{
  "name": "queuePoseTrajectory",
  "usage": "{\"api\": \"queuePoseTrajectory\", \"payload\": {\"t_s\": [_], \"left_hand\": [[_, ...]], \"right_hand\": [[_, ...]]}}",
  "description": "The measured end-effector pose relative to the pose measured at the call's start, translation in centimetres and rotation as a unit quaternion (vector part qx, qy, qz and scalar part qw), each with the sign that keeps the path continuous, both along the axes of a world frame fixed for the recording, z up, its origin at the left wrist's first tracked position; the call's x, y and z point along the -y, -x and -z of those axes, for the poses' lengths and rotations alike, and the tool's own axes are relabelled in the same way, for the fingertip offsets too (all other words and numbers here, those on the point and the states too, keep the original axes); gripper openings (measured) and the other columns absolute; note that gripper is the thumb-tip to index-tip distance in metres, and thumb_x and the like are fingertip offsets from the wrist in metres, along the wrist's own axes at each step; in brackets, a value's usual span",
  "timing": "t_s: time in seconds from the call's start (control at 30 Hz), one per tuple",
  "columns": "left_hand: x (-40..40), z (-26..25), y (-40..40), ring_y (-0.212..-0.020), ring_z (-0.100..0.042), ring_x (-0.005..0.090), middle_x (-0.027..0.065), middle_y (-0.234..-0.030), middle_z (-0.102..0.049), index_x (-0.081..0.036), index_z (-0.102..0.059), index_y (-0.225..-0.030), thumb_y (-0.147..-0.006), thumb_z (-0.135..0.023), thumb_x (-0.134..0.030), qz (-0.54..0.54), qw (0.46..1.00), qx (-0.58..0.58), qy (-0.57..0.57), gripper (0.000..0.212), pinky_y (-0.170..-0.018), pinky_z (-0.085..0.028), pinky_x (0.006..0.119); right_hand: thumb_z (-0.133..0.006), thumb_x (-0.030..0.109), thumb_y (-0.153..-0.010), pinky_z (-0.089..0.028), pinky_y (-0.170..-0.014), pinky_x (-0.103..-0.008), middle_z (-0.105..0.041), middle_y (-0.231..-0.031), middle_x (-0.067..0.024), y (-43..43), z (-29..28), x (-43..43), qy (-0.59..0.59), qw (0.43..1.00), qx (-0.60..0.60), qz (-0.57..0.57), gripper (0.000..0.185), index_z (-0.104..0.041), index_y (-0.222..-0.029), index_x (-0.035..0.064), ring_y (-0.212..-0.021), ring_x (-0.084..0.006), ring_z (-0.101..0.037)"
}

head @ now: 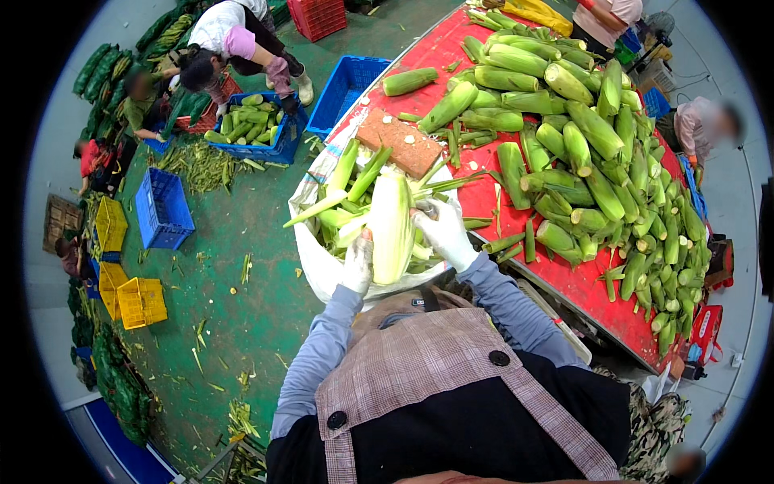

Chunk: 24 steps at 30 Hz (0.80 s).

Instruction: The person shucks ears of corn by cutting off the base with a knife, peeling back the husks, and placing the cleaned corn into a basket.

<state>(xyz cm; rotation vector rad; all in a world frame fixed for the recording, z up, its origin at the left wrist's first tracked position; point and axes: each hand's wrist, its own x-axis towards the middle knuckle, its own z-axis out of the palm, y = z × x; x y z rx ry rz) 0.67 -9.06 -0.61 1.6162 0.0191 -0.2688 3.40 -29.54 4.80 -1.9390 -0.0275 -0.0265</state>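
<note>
Between my two hands stands a large ear of corn (390, 233) in pale green husk, over an open white woven sack (314, 275). My left hand (358, 263), in a white glove with bare fingertips, grips the ear's lower left side. My right hand (446, 233), gloved the same way, holds it from the right, its thumb near the husk edge; its other fingers are partly hidden. Stripped green husk leaves (344, 166) fill the sack around the ear. A red-brown brick (399, 142) lies at the sack's far edge, with pale scraps on it.
A big heap of husked corn (580, 151) covers much of the red table (478, 145) at right. Blue crates (166, 209) and yellow crates (142, 302) stand on the green floor at left. A co-worker (242, 45) bends over a blue crate of corn (260, 130). Others work around.
</note>
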Motion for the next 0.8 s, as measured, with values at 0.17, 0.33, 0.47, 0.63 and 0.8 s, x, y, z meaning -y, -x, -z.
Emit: {"api": "queuePoseTrajectory", "payload": {"t_s": [0.17,0.33,0.47,0.63,0.8], "left_hand": [[0.0,0.0,0.6,-0.117,-0.048,0.0219,0.0169,-0.129,-0.049,0.005,-0.045,-0.130,-0.098,-0.041,-0.041,-0.032,0.999,0.017,-0.026,0.055,-0.100,-0.036,0.033],[1.8,-0.8,-0.9,-0.118,-0.047,0.0220,0.0118,-0.130,-0.049,-0.001,-0.042,-0.132,-0.097,-0.045,-0.037,-0.028,0.943,-0.039,0.329,0.051,-0.100,-0.036,0.035],[2.3,-0.3,-0.7,-0.111,-0.051,0.0177,0.0098,-0.124,-0.053,-0.001,-0.035,-0.135,-0.088,-0.063,-0.022,-0.058,0.972,-0.035,0.224,0.059,-0.098,-0.038,0.031],[0.9,-1.7,-1.5,-0.113,-0.050,0.0194,0.0088,-0.124,-0.052,-0.005,-0.038,-0.133,-0.085,-0.068,-0.028,-0.201,0.920,-0.044,0.333,0.061,-0.096,-0.042,0.035],[-6.3,-0.5,-3.3,-0.120,-0.046,0.0305,0.0131,-0.132,-0.046,-0.011,-0.037,-0.135,-0.074,-0.064,-0.063,-0.356,0.822,-0.067,0.438,0.085,-0.104,-0.035,0.051]], "right_hand": [[-0.060,0.027,-0.085,-0.039,-0.043,-0.0269,-0.055,-0.061,-0.0009,0.0,0.1,-1.0,-0.206,0.970,-0.114,0.057,0.029,-0.060,-0.089,-0.0014,-0.046,-0.0106,-0.050],[-0.059,0.026,-0.085,-0.044,-0.047,-0.0261,-0.057,-0.069,-0.0011,0.4,0.8,-2.3,-0.489,0.836,-0.233,0.089,0.019,-0.059,-0.088,0.0072,-0.051,-0.0121,-0.053],[-0.058,0.023,-0.086,-0.044,-0.066,-0.0237,-0.055,-0.084,0.0017,1.1,3.0,-2.9,-0.439,0.874,-0.199,0.064,0.017,-0.059,-0.094,0.0078,-0.076,-0.0097,-0.054],[-0.059,0.028,-0.085,-0.039,-0.050,-0.0240,-0.049,-0.066,0.0022,1.7,1.2,-3.3,-0.496,0.840,-0.221,0.011,0.021,-0.058,-0.085,0.0074,-0.054,-0.0082,-0.046],[-0.054,0.026,-0.088,-0.037,-0.043,-0.0248,-0.046,-0.059,0.0015,0.2,0.4,1.4,-0.578,0.773,-0.176,0.193,0.017,-0.052,-0.085,0.0100,-0.046,-0.0102,-0.044]]}}
